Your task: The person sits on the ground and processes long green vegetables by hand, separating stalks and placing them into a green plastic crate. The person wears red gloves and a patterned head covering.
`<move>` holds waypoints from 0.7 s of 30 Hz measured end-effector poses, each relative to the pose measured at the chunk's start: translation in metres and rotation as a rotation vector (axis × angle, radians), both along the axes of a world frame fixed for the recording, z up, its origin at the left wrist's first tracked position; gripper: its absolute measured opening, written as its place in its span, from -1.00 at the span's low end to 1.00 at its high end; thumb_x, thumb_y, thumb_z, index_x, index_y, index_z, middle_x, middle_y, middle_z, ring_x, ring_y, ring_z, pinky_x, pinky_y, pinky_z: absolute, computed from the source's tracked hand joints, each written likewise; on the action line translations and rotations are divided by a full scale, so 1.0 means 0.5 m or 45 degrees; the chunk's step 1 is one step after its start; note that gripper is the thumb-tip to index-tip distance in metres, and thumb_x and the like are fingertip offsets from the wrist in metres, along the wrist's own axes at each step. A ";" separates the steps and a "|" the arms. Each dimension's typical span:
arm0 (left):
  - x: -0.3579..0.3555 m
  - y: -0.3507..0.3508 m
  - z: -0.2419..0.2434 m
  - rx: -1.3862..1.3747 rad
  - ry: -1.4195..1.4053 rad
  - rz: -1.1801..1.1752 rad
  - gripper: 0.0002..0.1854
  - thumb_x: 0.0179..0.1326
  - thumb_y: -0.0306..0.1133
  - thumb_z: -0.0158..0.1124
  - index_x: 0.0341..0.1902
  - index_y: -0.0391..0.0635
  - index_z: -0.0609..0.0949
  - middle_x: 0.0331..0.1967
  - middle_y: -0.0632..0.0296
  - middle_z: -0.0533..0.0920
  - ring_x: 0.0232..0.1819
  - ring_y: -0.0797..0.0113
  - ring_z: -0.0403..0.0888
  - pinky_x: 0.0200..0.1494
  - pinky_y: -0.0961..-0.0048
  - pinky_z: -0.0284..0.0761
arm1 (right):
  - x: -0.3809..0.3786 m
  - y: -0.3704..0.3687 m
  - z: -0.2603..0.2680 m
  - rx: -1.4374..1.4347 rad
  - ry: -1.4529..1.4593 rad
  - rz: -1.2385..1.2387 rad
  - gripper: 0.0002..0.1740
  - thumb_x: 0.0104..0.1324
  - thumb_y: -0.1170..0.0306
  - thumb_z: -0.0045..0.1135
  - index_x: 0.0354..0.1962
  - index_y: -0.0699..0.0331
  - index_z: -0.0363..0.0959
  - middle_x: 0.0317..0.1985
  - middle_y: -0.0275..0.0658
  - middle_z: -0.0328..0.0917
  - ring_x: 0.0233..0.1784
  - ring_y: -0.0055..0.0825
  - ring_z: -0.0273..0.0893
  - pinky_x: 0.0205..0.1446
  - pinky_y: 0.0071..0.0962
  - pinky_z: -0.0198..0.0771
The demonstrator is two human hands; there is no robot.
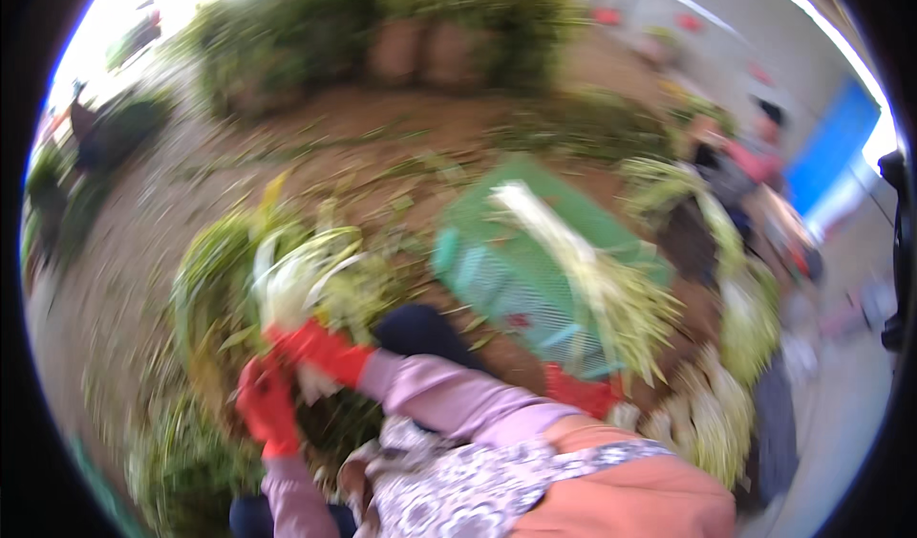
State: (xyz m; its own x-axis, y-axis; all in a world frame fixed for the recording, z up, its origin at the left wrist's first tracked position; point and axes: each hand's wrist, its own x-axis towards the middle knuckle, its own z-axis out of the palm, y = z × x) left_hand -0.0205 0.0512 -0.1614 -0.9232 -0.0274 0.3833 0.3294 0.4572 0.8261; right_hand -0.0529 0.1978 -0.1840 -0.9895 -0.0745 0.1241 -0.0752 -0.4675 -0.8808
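Observation:
Both my hands wear red gloves. My right hand (322, 352) is closed around the base of a bunch of white-stalked leafy vegetables (286, 287), its green leaves spreading above and to the left. Close beside it, at the stalk ends, is my left hand (269, 402), fingers bent; motion blur hides whether it grips anything. Right of the hands, a green perforated plastic crate (487, 280) bears a bundle of pale stalks (551, 230) lying slantwise, leafy ends toward the lower right.
More pale bundles (702, 409) lie at the lower right, near a red object (580, 387). Green leaves (186, 430) are heaped at the lower left. Loose leaves litter the brown floor. A large stack of greens (301, 36) stands behind. Another person (752, 151) is at the right.

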 end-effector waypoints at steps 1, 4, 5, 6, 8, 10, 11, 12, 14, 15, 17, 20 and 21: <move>-0.010 0.017 -0.005 0.298 0.045 -0.073 -0.83 0.33 -0.31 0.19 -0.14 -0.13 0.62 -0.46 0.33 0.63 -0.43 0.49 0.56 -0.37 0.56 0.51 | 0.010 0.006 0.011 0.613 0.119 -0.429 -0.72 0.34 0.27 0.14 -0.10 0.28 0.49 -0.28 -0.25 0.55 -0.19 -0.55 0.51 -0.11 -0.49 0.47; 0.002 0.033 -0.010 0.542 -0.196 -0.099 -0.85 0.36 -0.29 0.15 -0.20 -0.10 0.56 -0.53 0.38 0.59 -0.53 0.57 0.52 -0.52 0.64 0.44 | 0.034 0.032 0.073 0.199 -0.161 -0.244 -0.77 0.28 0.29 0.22 -0.22 0.28 0.49 -0.50 -0.33 0.50 -0.59 -0.60 0.42 -0.56 -0.54 0.36; 0.004 0.031 -0.005 0.584 -0.222 -0.094 -0.84 0.36 -0.27 0.15 -0.25 -0.10 0.54 -0.55 0.39 0.58 -0.56 0.59 0.51 -0.55 0.66 0.42 | 0.038 0.048 0.092 0.166 -0.178 -0.307 -0.78 0.29 0.30 0.21 -0.24 0.28 0.49 -0.54 -0.37 0.48 -0.66 -0.61 0.37 -0.64 -0.55 0.29; 0.010 0.032 0.001 0.645 -0.285 -0.080 -0.82 0.36 -0.26 0.15 -0.29 -0.10 0.52 -0.57 0.39 0.57 -0.59 0.62 0.49 -0.59 0.68 0.39 | 0.042 0.068 0.112 0.122 -0.185 -0.342 -0.79 0.29 0.30 0.21 -0.26 0.28 0.48 -0.58 -0.40 0.46 -0.74 -0.63 0.33 -0.72 -0.57 0.23; 0.025 0.031 0.021 0.639 -0.384 -0.079 -0.77 0.37 -0.22 0.13 -0.34 -0.08 0.46 -0.59 0.36 0.57 -0.68 0.59 0.48 -0.67 0.67 0.34 | 0.053 0.116 0.141 0.051 -0.132 -0.438 -0.79 0.29 0.30 0.21 -0.26 0.28 0.49 -0.58 -0.40 0.46 -0.73 -0.62 0.35 -0.70 -0.57 0.24; 0.047 0.034 0.048 0.619 -0.606 -0.238 -0.71 0.35 -0.11 0.13 -0.30 -0.10 0.47 -0.59 0.29 0.58 -0.69 0.54 0.49 -0.68 0.66 0.33 | 0.070 0.153 0.161 0.034 -0.115 -0.480 -0.80 0.31 0.31 0.19 -0.29 0.30 0.50 -0.53 -0.37 0.50 -0.71 -0.63 0.39 -0.68 -0.60 0.28; 0.061 0.036 0.062 0.634 -0.731 -0.363 -0.64 0.33 -0.03 0.15 -0.28 -0.12 0.48 -0.59 0.25 0.59 -0.70 0.50 0.49 -0.68 0.65 0.34 | 0.081 0.162 0.168 -0.009 -0.028 -0.361 -0.80 0.31 0.31 0.18 -0.30 0.30 0.51 -0.51 -0.35 0.52 -0.71 -0.64 0.39 -0.67 -0.61 0.29; 0.077 0.041 0.074 0.790 -0.929 -0.529 -0.46 0.23 0.16 0.18 -0.23 -0.18 0.50 -0.59 0.21 0.60 -0.73 0.46 0.48 -0.70 0.62 0.34 | 0.094 0.167 0.174 -0.050 0.046 -0.266 -0.80 0.31 0.31 0.17 -0.31 0.31 0.51 -0.48 -0.34 0.54 -0.70 -0.64 0.40 -0.66 -0.62 0.31; 0.108 0.063 0.090 1.049 -1.148 -0.882 -0.33 0.17 0.30 0.13 -0.20 -0.21 0.51 -0.65 0.17 0.56 -0.77 0.40 0.42 -0.74 0.59 0.29 | 0.118 0.172 0.188 0.055 0.168 0.068 -0.81 0.31 0.33 0.17 -0.31 0.32 0.52 -0.34 -0.27 0.61 -0.66 -0.64 0.46 -0.59 -0.64 0.40; 0.122 0.079 0.096 1.077 -1.212 -0.846 -0.37 0.21 0.28 0.09 -0.23 -0.18 0.52 -0.66 0.20 0.54 -0.78 0.41 0.38 -0.76 0.58 0.25 | 0.131 0.177 0.194 0.159 0.275 0.228 -0.78 0.30 0.32 0.17 -0.27 0.34 0.52 -0.29 -0.25 0.62 -0.61 -0.62 0.50 -0.52 -0.64 0.45; 0.148 0.111 0.103 1.145 -1.341 -0.744 -0.43 0.30 0.23 -0.01 -0.27 -0.12 0.53 -0.70 0.25 0.49 -0.81 0.44 0.29 -0.79 0.57 0.16 | 0.148 0.174 0.208 0.167 0.391 0.338 -0.73 0.30 0.28 0.17 -0.23 0.35 0.52 -0.35 -0.23 0.63 -0.56 -0.62 0.54 -0.48 -0.60 0.47; 0.159 0.145 0.121 1.283 -1.255 -0.627 -0.53 0.37 0.12 -0.04 -0.25 -0.07 0.53 -0.64 0.30 0.50 -0.79 0.49 0.28 -0.75 0.60 0.20 | 0.171 0.190 0.218 0.087 0.239 0.321 -0.67 0.32 0.21 0.13 -0.21 0.34 0.52 -0.42 -0.23 0.63 -0.53 -0.65 0.55 -0.45 -0.61 0.47; 0.156 0.148 0.128 1.268 -1.221 -0.717 -0.57 0.39 0.08 -0.06 -0.22 -0.06 0.52 -0.56 0.31 0.54 -0.76 0.53 0.31 -0.73 0.63 0.22 | 0.174 0.201 0.219 0.046 0.142 0.353 -0.66 0.33 0.19 0.11 -0.21 0.34 0.52 -0.43 -0.23 0.63 -0.53 -0.66 0.54 -0.45 -0.62 0.46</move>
